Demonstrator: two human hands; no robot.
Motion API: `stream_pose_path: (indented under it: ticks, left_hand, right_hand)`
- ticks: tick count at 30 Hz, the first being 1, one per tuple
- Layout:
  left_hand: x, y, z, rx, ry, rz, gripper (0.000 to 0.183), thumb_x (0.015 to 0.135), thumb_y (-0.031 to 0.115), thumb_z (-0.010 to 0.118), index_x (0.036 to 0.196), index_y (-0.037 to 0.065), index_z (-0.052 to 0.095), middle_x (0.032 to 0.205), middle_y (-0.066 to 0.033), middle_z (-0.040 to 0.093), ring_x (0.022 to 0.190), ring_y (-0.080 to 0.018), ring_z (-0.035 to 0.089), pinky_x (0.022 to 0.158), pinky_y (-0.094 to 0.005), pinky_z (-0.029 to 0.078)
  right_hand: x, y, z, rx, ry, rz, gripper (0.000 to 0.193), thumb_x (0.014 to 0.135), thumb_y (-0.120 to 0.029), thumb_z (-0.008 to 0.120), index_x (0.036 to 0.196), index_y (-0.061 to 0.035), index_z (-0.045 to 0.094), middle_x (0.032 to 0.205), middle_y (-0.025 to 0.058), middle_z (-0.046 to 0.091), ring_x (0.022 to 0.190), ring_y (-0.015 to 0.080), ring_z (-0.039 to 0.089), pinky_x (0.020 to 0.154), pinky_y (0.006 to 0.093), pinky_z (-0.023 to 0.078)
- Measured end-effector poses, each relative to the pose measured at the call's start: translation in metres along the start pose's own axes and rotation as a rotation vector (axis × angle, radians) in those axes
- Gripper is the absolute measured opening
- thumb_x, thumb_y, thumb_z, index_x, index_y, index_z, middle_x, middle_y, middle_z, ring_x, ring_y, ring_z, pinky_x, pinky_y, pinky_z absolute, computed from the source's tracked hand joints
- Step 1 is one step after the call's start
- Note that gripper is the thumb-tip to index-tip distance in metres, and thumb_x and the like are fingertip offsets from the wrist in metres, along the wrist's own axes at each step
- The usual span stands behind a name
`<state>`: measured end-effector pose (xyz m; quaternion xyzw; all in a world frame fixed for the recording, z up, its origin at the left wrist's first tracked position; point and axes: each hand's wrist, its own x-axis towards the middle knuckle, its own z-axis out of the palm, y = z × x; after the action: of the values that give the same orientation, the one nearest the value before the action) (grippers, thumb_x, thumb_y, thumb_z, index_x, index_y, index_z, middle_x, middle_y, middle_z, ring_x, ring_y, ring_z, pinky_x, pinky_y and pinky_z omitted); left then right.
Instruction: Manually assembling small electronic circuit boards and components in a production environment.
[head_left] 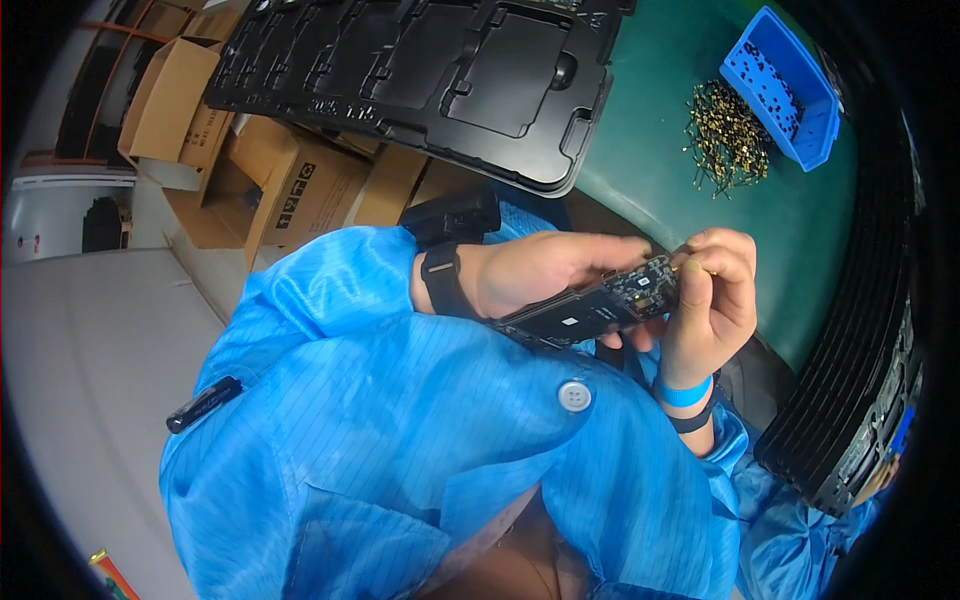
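Observation:
My left hand (540, 270) is wrapped round a black circuit board (590, 312), gripping it along its long edges, thumb on the upper side. The board is tilted in front of my chest; small components and white labels show on its face. At its far right end, my right hand (715, 300) is closed in a pinch, thumb and forefinger touching the board's edge. A speck of gold shows by those fingertips, but what they hold is too small to make out. Beyond my right hand, a pile of small black-and-gold cable-like parts (728, 138) lies on the green table (650, 130).
A blue bin (815, 135) with small black pieces stands beside the pile. A large black moulded tray (420, 75) lies at the table's left. Stacked black trays (850, 350) rise on the right, near another person's hand (878, 480). Cardboard boxes (310, 195) stand at the left.

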<state>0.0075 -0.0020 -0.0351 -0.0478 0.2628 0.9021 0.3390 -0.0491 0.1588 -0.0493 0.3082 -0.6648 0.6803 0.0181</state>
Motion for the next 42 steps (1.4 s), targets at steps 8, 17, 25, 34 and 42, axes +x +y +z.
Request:
stream_pose_path:
  ticks: [8,17,25,34,42]
  left_hand:
    - [-0.006,0.031,0.003,0.709,0.200,0.218,0.043,0.078,0.009,0.066,0.115,-0.003,0.049,0.102,-0.0061,0.056,0.092,-0.0109,0.052,0.080,-0.0238,0.043]
    - [-0.013,0.040,0.005,1.151,0.434,0.200,0.016,0.082,0.012,0.062,0.093,0.000,0.059,0.082,0.0006,0.058,0.080,-0.0056,0.051,0.070,-0.0218,0.042]
    - [-0.010,0.028,-0.002,1.052,0.204,0.118,0.017,0.083,0.014,0.060,0.092,0.000,0.055,0.084,0.0002,0.058,0.077,-0.0048,0.050,0.068,-0.0220,0.043]
    - [-0.011,0.021,-0.001,1.091,0.272,0.270,0.023,0.085,0.015,0.056,0.100,-0.002,0.057,0.087,-0.0024,0.061,0.080,-0.0053,0.051,0.070,-0.0238,0.044]
    - [-0.014,0.032,0.009,1.054,0.354,0.307,0.025,0.087,0.009,0.052,0.109,-0.002,0.051,0.091,-0.0027,0.059,0.086,-0.0069,0.052,0.075,-0.0231,0.044]
  right_hand:
    - [0.011,-0.013,-0.005,0.252,0.002,0.118,0.002,0.082,-0.002,0.056,0.083,-0.0003,0.055,0.100,0.0109,0.050,0.088,0.0177,0.054,0.080,0.0280,0.042]
    - [0.010,-0.015,-0.003,0.270,-0.117,0.208,0.004,0.081,0.001,0.056,0.085,0.0009,0.057,0.105,0.0104,0.050,0.090,0.0155,0.055,0.078,0.0260,0.044]
    - [0.005,-0.016,-0.007,0.233,-0.151,0.332,0.006,0.080,0.003,0.056,0.085,0.0020,0.057,0.103,0.0096,0.051,0.087,0.0136,0.055,0.076,0.0243,0.044]
    - [0.005,-0.013,-0.010,0.190,-0.121,0.303,0.006,0.079,0.005,0.057,0.085,0.0026,0.057,0.101,0.0106,0.052,0.085,0.0125,0.053,0.073,0.0233,0.045]
    - [0.006,-0.017,-0.012,0.156,-0.105,0.291,0.006,0.079,0.006,0.056,0.084,0.0021,0.056,0.098,0.0100,0.053,0.085,0.0128,0.052,0.075,0.0236,0.043]
